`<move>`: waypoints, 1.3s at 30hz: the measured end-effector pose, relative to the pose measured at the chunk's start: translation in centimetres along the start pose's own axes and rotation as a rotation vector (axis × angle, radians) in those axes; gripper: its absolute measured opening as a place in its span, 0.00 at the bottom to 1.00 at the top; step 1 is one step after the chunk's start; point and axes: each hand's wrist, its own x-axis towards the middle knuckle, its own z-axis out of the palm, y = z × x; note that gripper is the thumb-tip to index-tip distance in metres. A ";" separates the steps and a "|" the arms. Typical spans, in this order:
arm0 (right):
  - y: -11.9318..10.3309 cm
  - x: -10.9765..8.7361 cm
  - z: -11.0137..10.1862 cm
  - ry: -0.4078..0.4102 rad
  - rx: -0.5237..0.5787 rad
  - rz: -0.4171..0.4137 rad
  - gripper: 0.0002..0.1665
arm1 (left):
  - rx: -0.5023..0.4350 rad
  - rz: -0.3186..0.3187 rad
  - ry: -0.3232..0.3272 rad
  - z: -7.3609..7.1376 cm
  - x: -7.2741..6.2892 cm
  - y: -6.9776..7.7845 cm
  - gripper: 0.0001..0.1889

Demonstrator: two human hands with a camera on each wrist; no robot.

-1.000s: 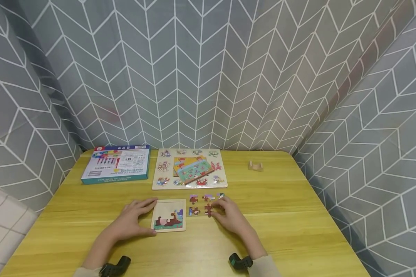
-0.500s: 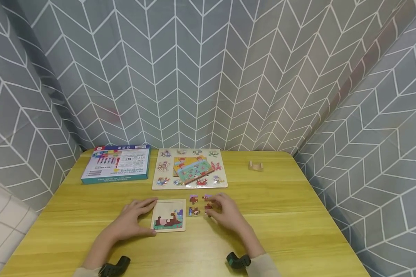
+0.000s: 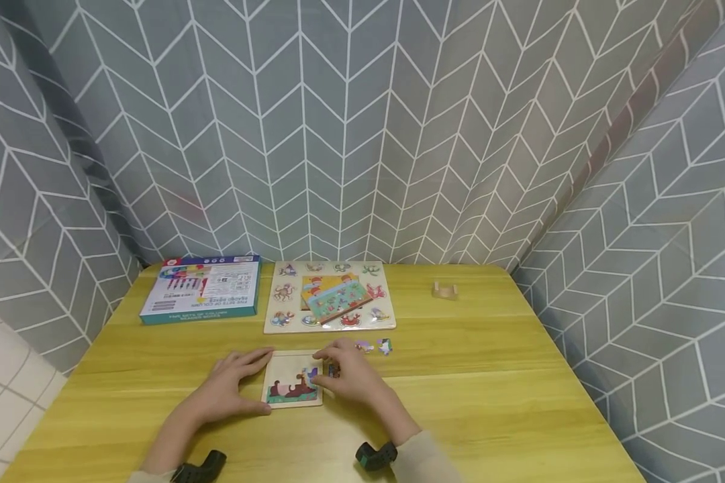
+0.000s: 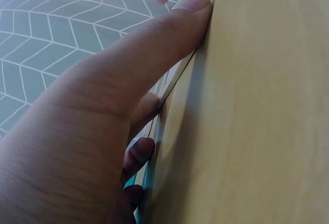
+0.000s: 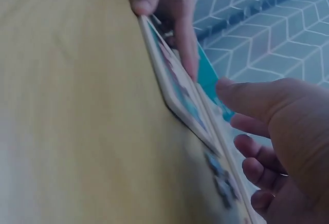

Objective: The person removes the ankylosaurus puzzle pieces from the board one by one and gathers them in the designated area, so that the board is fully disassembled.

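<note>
A square wooden puzzle tray (image 3: 292,404) lies on the table, its lower part filled with brown and green picture pieces. My left hand (image 3: 232,386) holds it at the left side, thumb at the near corner and index finger at the far corner. In the left wrist view the left thumb (image 4: 169,34) lies along the tray's edge. My right hand (image 3: 353,376) is over the tray's right edge, thumb and index finger spread. In the right wrist view its thumb (image 5: 247,95) and bent fingers stand apart with nothing visible between them. A dark puzzle piece (image 3: 333,370) shows partly behind that hand.
More loose pieces, a purple piece (image 3: 364,346) and a piece with blue and green (image 3: 385,346), lie past the right hand. Behind are a large animal puzzle board (image 3: 282,308) bearing two picture cards, a teal-edged box (image 3: 199,288) and a small wooden holder (image 3: 445,290).
My right hand has moved left from the loose pieces to the tray's right edge and now covers some of them. The left hand has stayed at the tray. The view has shifted slightly.
</note>
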 end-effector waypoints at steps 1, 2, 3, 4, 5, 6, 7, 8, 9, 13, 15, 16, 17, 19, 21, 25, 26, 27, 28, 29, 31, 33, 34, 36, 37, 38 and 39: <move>-0.2 0.1 0.2 -0.010 -0.021 0.000 0.24 | 0.003 0.001 0.003 0.0 0.0 0.0 0.57; -0.3 0.2 0.4 -0.020 -0.040 0.002 0.25 | 0.008 0.003 0.005 0.0 0.1 0.0 0.57; -0.4 0.3 0.6 -0.026 -0.072 -0.001 0.25 | 0.015 0.005 0.007 0.0 0.1 0.0 0.57; -0.5 0.3 0.8 -0.032 -0.098 -0.001 0.25 | 0.022 0.007 0.009 0.0 0.2 0.0 0.57; -0.6 0.4 1.0 -0.036 -0.121 -0.001 0.25 | 0.025 0.005 0.010 0.0 0.2 0.0 0.57; -0.7 0.4 1.1 -0.036 -0.149 -0.004 0.24 | 0.031 0.006 0.011 0.0 0.2 0.0 0.57; -0.8 0.4 1.2 -0.034 -0.174 -0.006 0.24 | 0.036 0.006 0.012 0.0 0.2 0.0 0.57; -0.8 0.4 1.3 -0.032 -0.188 -0.007 0.25 | 0.030 0.002 0.012 0.0 0.1 0.1 0.57; -0.8 0.3 1.4 -0.027 -0.207 -0.007 0.25 | 0.026 -0.002 0.011 0.0 0.1 0.1 0.57; -0.9 0.0 1.7 -0.023 -0.223 -0.006 0.22 | 0.007 -0.012 0.006 0.2 -0.4 0.1 0.57; -1.0 -0.2 2.0 -0.022 -0.224 -0.009 0.20 | 0.002 -0.022 0.002 0.3 -0.5 0.1 0.58; -1.0 -0.2 2.0 -0.019 -0.222 -0.012 0.19 | 0.002 -0.025 0.001 0.4 -0.6 0.1 0.58; -1.0 -0.2 2.1 -0.014 -0.222 -0.013 0.18 | 0.000 -0.027 0.001 0.4 -0.6 0.1 0.58; -1.0 -0.3 2.1 -0.001 -0.219 -0.013 0.17 | -0.005 -0.035 0.003 0.4 -0.6 0.2 0.58; -1.1 -0.3 2.0 0.014 -0.223 -0.011 0.18 | 0.007 -0.021 0.003 0.3 -0.5 0.3 0.57; -1.1 -0.2 1.9 0.032 -0.224 -0.001 0.18 | 0.018 -0.005 0.005 0.0 -0.2 0.5 0.57; -1.1 -0.2 1.9 0.035 -0.224 0.000 0.18 | 0.024 -0.001 0.004 -0.1 -0.2 0.6 0.57; -1.1 -0.2 1.9 0.037 -0.218 0.001 0.18 | 0.022 -0.003 0.005 -0.1 -0.2 0.6 0.57; -1.1 -0.2 1.9 0.037 -0.212 0.005 0.17 | 0.021 -0.002 0.006 -0.2 -0.2 0.6 0.57; -1.1 -0.2 1.9 0.039 -0.209 0.006 0.17 | 0.021 0.001 0.008 -0.2 -0.2 0.6 0.57; -1.1 -0.2 1.9 0.043 -0.200 0.006 0.17 | 0.026 0.007 0.013 -0.2 -0.1 0.5 0.57; -1.1 -0.2 1.9 0.047 -0.193 0.004 0.16 | 0.027 0.013 0.017 -0.1 -0.1 0.4 0.57; -1.2 -0.2 1.9 0.047 -0.190 0.004 0.16 | 0.022 0.011 0.017 0.0 -0.1 0.3 0.57; -1.2 -0.2 1.9 0.047 -0.183 0.000 0.17 | 0.017 0.001 0.013 0.1 -0.1 0.2 0.57; -1.2 -0.2 1.9 0.045 -0.178 -0.001 0.18 | 0.017 -0.003 0.011 0.1 -0.1 0.1 0.58; -1.2 -0.3 1.9 0.041 -0.176 -0.002 0.18 | 0.012 -0.009 0.008 0.2 -0.1 0.1 0.58; -1.2 -0.3 1.9 0.039 -0.175 -0.002 0.18 | 0.007 -0.015 0.005 0.2 -0.1 0.1 0.58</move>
